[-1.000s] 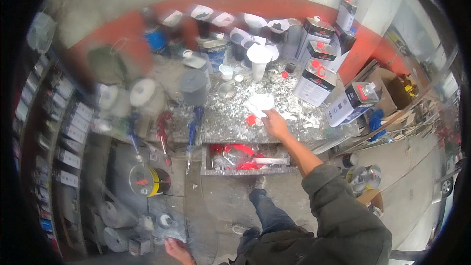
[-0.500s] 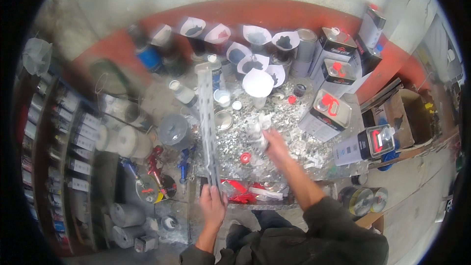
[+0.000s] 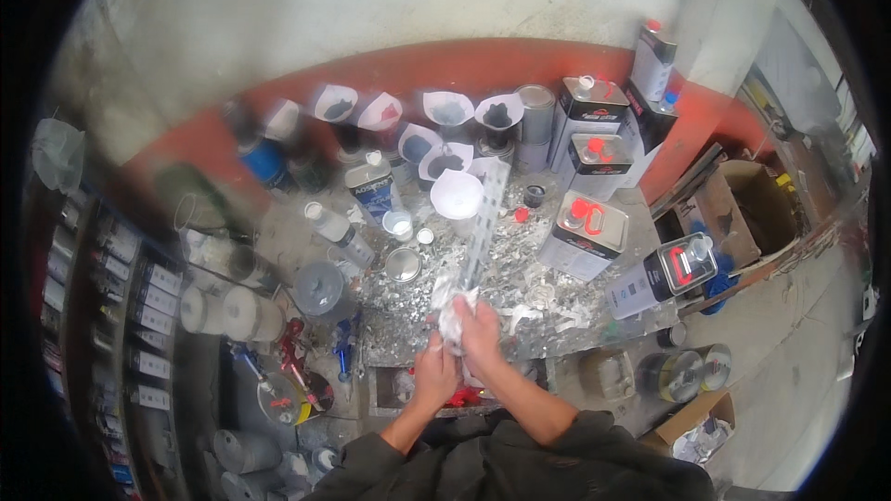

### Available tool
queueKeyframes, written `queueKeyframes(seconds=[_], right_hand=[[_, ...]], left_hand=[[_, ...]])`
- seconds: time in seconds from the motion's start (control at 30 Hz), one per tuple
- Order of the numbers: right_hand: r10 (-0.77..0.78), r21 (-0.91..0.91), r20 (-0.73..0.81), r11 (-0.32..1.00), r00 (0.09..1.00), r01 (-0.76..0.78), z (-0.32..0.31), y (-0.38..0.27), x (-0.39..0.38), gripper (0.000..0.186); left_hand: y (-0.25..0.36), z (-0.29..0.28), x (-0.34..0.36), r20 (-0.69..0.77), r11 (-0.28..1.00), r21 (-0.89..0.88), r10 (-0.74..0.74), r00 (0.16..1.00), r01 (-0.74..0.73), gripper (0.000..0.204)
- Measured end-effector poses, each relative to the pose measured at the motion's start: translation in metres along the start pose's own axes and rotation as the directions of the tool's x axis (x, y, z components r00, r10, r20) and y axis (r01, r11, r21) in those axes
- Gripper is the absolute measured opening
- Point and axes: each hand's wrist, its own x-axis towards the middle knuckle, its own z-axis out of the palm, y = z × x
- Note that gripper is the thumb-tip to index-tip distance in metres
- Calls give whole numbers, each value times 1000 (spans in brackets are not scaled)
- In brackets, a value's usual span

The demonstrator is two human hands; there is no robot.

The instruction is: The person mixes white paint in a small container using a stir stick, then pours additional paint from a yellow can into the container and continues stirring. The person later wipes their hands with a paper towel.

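Observation:
My left hand (image 3: 433,376) grips the lower end of a long grey perforated flat strip (image 3: 484,227), which tilts up and to the right over the bench (image 3: 399,325). Just above it, my right hand (image 3: 479,334) holds crumpled white paper (image 3: 452,314) around that strip. Beyond the hands, a cup topped with a white paper cone (image 3: 456,193) stands near the strip's upper part. A round metal lid (image 3: 403,263) lies on the speckled, paint-crusted bench, and a grey bucket (image 3: 320,290) stands to the left.
Metal solvent cans (image 3: 583,232) line the right, one (image 3: 654,283) at the edge. Cones and tins (image 3: 535,130) stand along the back. Spray guns (image 3: 295,362) hang at the front left, beside a shelf of boxes (image 3: 158,334). Cardboard boxes (image 3: 742,213) sit at the right.
My left hand rose from the lower left with the strip. My right hand took white paper off the bench and moved leftward onto the strip, which now leans right instead of standing upright in view.

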Motion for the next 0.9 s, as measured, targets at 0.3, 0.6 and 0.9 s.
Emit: queueKeyframes(seconds=[0.3,0.6,0.9], right_hand=[[-298,62,-246,945,922,322,-17,-97,72,31],[-594,-479,-128,738,794,475,-58,-106,91,24],[13,-664,298,721,954,197,-89,-159,55,24]], left_hand=[[-4,-48,-38,214,999,39,-31,976,23,27],[4,-88,-36,300,994,12,-110,947,111,26],[-14,-153,-15,444,996,30,-92,891,88,30]])
